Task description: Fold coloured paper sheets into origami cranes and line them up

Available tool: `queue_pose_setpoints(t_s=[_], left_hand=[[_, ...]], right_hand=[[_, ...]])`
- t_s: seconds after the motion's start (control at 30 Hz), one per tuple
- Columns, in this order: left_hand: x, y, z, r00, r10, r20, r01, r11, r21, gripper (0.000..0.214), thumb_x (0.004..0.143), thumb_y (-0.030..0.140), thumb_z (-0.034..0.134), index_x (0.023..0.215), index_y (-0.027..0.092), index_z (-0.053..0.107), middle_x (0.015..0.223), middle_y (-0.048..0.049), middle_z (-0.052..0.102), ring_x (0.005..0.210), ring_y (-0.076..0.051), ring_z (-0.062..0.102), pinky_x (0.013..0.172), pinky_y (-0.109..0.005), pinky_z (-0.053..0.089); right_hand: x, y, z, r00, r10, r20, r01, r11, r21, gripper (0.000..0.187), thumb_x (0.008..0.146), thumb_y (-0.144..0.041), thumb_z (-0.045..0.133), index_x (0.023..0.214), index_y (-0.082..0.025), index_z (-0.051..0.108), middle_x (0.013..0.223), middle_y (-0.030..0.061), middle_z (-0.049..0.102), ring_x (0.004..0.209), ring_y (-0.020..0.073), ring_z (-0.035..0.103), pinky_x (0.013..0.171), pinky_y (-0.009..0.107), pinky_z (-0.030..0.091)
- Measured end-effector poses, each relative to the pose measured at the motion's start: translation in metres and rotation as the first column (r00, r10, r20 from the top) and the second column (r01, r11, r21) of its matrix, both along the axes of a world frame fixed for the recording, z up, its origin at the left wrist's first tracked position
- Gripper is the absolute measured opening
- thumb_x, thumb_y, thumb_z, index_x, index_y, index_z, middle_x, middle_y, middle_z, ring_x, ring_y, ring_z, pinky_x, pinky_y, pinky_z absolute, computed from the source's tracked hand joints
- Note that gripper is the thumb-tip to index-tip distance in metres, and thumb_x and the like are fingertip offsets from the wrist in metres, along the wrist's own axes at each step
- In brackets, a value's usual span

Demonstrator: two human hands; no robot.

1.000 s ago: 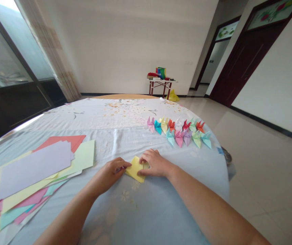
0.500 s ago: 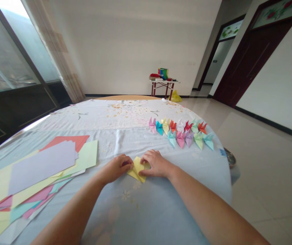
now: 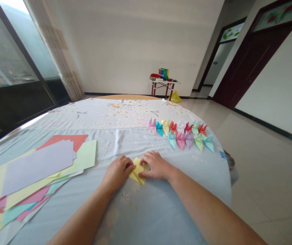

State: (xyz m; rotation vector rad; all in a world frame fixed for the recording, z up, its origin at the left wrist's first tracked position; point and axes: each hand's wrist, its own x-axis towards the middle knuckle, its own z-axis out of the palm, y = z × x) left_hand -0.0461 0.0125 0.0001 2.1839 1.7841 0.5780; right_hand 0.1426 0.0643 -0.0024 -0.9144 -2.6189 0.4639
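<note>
A small folded piece of yellow paper (image 3: 137,173) lies on the cloth-covered table between my two hands. My left hand (image 3: 120,170) grips its left edge, with thumb and fingers closed together over it. On the other side, my right hand (image 3: 155,166) has its fingers curled on the upper part and its thumb pressed low on the paper. The right corner of the paper is partly hidden behind the right hand. Beyond it stand two rows of folded paper cranes (image 3: 180,140) in several colours.
Loose coloured paper sheets (image 3: 38,166) lie in an overlapping pile at the left. The round table's cloth (image 3: 146,214) curves away at the right edge, with a dark round object (image 3: 229,160) beyond and below it. A small side table (image 3: 165,82) holding items stands by the wall.
My left hand has shifted slightly, its thumb now lying further over the paper's left edge. My right hand keeps nearly the same hold. The view has tilted a little.
</note>
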Motion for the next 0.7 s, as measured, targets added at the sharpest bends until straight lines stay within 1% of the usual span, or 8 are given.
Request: queue_pose_setpoints(t_s=[0.13,0.33,0.4,0.47,0.53,0.57,0.7], left_hand=[[0.0023,0.0021,0.0007,0.998,0.038,-0.04,-0.038,0.999,-0.011,0.019,0.081,0.033,0.044,0.075,0.021,0.057,0.077,-0.0019,0.057,0.074,-0.016,0.053,0.066,-0.026,0.035],[0.0045,0.0041,0.0019,0.995,0.049,-0.087,-0.052,0.998,-0.04,0.018,0.08,0.033,0.046,0.074,0.021,0.058,0.077,-0.0018,0.058,0.073,-0.015,0.054,0.063,-0.025,0.034],[0.0046,0.004,0.0025,0.995,0.045,-0.092,-0.048,0.998,-0.038,0.017,0.08,0.033,0.047,0.075,0.021,0.058,0.077,-0.0018,0.057,0.073,-0.016,0.054,0.063,-0.025,0.034],[0.0047,0.0033,0.0029,0.995,0.032,-0.091,-0.034,0.999,-0.025,0.017,0.08,0.033,0.046,0.075,0.021,0.057,0.077,-0.0018,0.057,0.073,-0.016,0.054,0.064,-0.026,0.035],[0.0047,0.002,0.0025,0.996,0.017,-0.089,-0.018,1.0,-0.013,0.017,0.081,0.032,0.046,0.076,0.021,0.057,0.077,-0.002,0.057,0.073,-0.016,0.054,0.065,-0.026,0.035],[0.0046,0.0012,0.002,0.996,0.016,-0.088,-0.016,1.0,-0.008,0.016,0.081,0.032,0.046,0.076,0.021,0.056,0.078,-0.002,0.057,0.073,-0.016,0.054,0.065,-0.027,0.035],[0.0054,-0.0021,-0.0009,0.996,0.057,-0.075,-0.053,0.997,0.048,0.014,0.081,0.033,0.047,0.085,0.021,0.053,0.08,-0.0016,0.056,0.075,-0.017,0.053,0.067,-0.028,0.037]], right_hand=[[-0.0009,-0.0001,0.0011,1.0,-0.01,0.011,0.01,1.0,-0.006,0.037,0.063,-0.044,0.068,0.088,-0.02,0.055,0.09,0.0024,0.055,0.09,0.0197,0.047,0.078,0.032,0.033],[0.0005,-0.0006,0.0047,1.0,0.008,0.023,-0.008,1.0,-0.03,0.035,0.064,-0.041,0.067,0.09,-0.02,0.056,0.09,0.0026,0.055,0.09,0.0197,0.046,0.078,0.032,0.033],[0.0015,-0.001,0.0059,1.0,0.015,0.024,-0.014,0.999,-0.038,0.032,0.066,-0.038,0.066,0.091,-0.02,0.056,0.09,0.0025,0.055,0.091,0.0195,0.046,0.079,0.032,0.032],[0.0022,-0.0014,0.007,1.0,0.014,0.02,-0.013,0.999,-0.045,0.026,0.072,-0.036,0.061,0.092,-0.021,0.056,0.09,0.0023,0.055,0.091,0.0189,0.046,0.08,0.032,0.032],[0.0025,-0.0019,0.0077,1.0,0.011,0.014,-0.01,0.999,-0.051,0.023,0.076,-0.039,0.056,0.09,-0.021,0.056,0.089,0.0028,0.056,0.091,0.0187,0.047,0.08,0.032,0.032],[0.0025,-0.002,0.0078,1.0,0.012,0.011,-0.011,0.998,-0.054,0.026,0.077,-0.043,0.055,0.09,-0.02,0.056,0.089,0.0032,0.056,0.091,0.0189,0.047,0.08,0.032,0.032],[0.0022,-0.0019,0.0064,1.0,0.015,0.009,-0.015,0.999,-0.045,0.038,0.071,-0.054,0.057,0.089,-0.02,0.056,0.09,0.004,0.055,0.091,0.0201,0.046,0.079,0.033,0.032]])
